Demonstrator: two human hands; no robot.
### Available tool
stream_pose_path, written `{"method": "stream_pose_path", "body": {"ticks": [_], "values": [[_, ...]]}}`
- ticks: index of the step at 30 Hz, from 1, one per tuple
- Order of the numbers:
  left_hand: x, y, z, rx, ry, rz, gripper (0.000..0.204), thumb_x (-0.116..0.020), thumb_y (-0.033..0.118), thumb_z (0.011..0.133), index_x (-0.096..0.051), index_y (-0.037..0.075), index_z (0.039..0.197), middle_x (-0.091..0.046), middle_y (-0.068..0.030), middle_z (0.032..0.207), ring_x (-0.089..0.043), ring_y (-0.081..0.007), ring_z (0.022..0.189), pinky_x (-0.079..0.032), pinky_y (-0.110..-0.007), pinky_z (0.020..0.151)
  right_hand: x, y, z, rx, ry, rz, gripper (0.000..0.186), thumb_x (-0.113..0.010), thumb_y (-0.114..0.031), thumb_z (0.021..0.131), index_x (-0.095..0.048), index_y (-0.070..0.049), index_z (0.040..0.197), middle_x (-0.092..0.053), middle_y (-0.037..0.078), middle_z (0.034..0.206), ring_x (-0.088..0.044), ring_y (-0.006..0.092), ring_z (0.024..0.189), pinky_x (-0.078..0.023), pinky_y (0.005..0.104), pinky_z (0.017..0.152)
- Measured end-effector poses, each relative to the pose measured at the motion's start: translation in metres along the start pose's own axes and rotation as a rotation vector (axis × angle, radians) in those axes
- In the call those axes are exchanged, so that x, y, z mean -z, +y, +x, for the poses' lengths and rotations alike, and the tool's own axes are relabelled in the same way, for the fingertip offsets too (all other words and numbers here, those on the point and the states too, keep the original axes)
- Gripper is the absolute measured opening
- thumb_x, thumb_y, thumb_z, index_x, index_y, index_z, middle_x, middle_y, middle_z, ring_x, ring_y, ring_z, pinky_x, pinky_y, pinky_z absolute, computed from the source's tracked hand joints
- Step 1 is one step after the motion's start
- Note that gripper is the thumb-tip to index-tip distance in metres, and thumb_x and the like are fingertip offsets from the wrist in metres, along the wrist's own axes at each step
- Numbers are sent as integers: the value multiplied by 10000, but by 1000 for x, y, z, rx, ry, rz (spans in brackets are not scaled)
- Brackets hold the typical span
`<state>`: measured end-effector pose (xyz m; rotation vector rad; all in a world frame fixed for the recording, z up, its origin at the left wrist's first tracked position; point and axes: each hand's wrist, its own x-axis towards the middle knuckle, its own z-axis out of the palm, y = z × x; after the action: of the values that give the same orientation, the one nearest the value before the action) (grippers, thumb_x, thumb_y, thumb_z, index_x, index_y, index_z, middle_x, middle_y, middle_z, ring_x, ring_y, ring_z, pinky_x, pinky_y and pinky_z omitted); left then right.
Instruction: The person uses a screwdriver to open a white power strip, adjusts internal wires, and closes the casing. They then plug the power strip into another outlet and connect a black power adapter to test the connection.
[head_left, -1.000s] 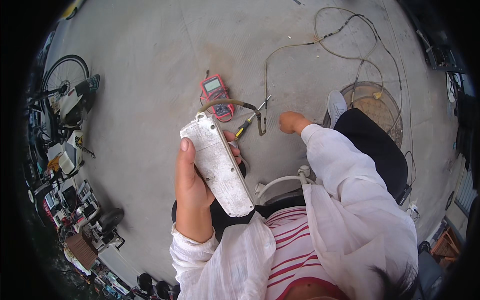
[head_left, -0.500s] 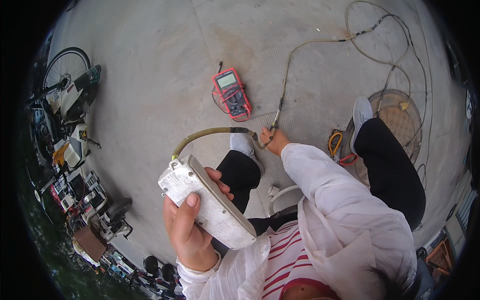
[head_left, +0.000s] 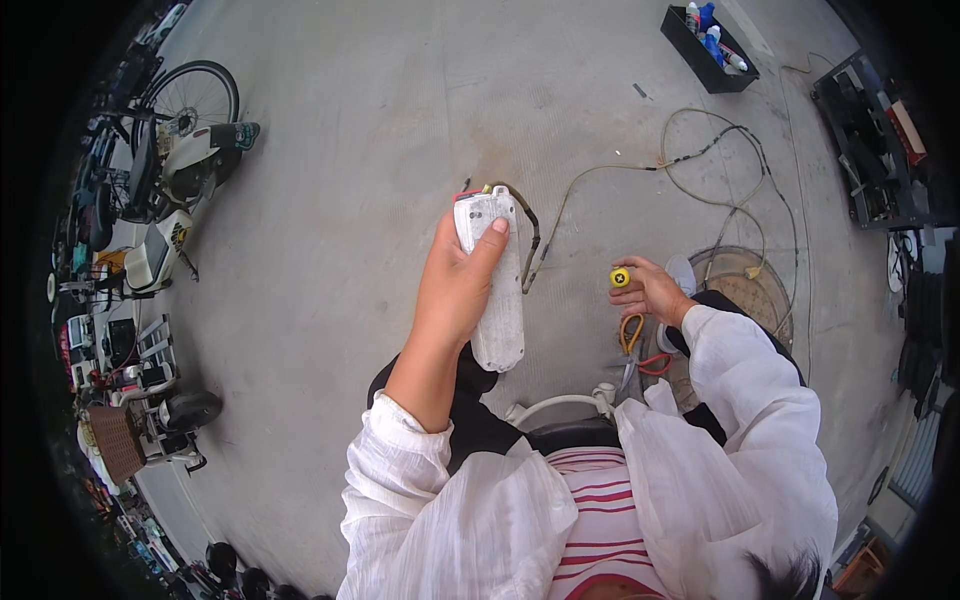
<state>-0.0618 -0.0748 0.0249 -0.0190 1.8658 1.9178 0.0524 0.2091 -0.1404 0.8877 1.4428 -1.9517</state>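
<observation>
My left hand (head_left: 462,275) grips a scuffed white power strip (head_left: 497,300) from its left side, thumb across its flat, screw-holed face. The strip stands nearly lengthwise in view, with a taped, brownish cable (head_left: 533,225) leaving its far end. Behind that end only a red edge of the multimeter (head_left: 466,196) shows. My right hand (head_left: 655,290) is closed around what looks like a screwdriver (head_left: 620,277); its yellow end with a black cross faces up, and its shaft is hidden. Just below this hand lie scissors (head_left: 630,350) with yellow and red handles.
The cable loops over the concrete floor to a yellow plug (head_left: 753,272) by a round manhole cover (head_left: 770,310). A black bin (head_left: 705,55) of bottles stands far right, near a dark shelf (head_left: 870,140). Parked scooters (head_left: 185,160) line the left. A white curved frame (head_left: 560,402) is before me.
My right hand has let go of the cable, moved right and now has the screwdriver. The power strip has swung from slanted to nearly straight, covering the multimeter. The head view has shifted.
</observation>
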Motion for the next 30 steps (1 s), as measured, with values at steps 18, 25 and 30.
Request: {"method": "stream_pose_path", "body": {"ticks": [18, 25, 30], "values": [[10, -14, 61, -279, 190, 423, 454, -660, 351, 911, -568, -9, 1173, -669, -124, 1005, -625, -209, 902, -494, -343, 803, -49, -95, -148, 1128, 503, -694, 385, -742, -121, 825, -640, -35, 1186, -655, 97, 924, -629, 206, 760, -505, 335, 689], [16, -13, 69, -365, 340, 678, 449, -655, 383, 925, -581, 18, 1177, -666, -132, 952, -629, -216, 852, -498, -339, 778, -56, -106, -143, 1317, 520, -973, 428, -762, -80, 762, -666, -91, 1179, -653, 108, 939, -635, 282, 793, -507, 354, 671], [16, -10, 71, -349, 404, 753, 465, -676, 395, 905, -586, 22, 1167, -679, -160, 960, -655, -259, 857, -507, -361, 768, -58, -103, -138, 1305, 518, -1031, 449, -768, -77, 748, -667, -98, 1185, -649, 106, 937, -637, 274, 790, -511, 354, 666]]}}
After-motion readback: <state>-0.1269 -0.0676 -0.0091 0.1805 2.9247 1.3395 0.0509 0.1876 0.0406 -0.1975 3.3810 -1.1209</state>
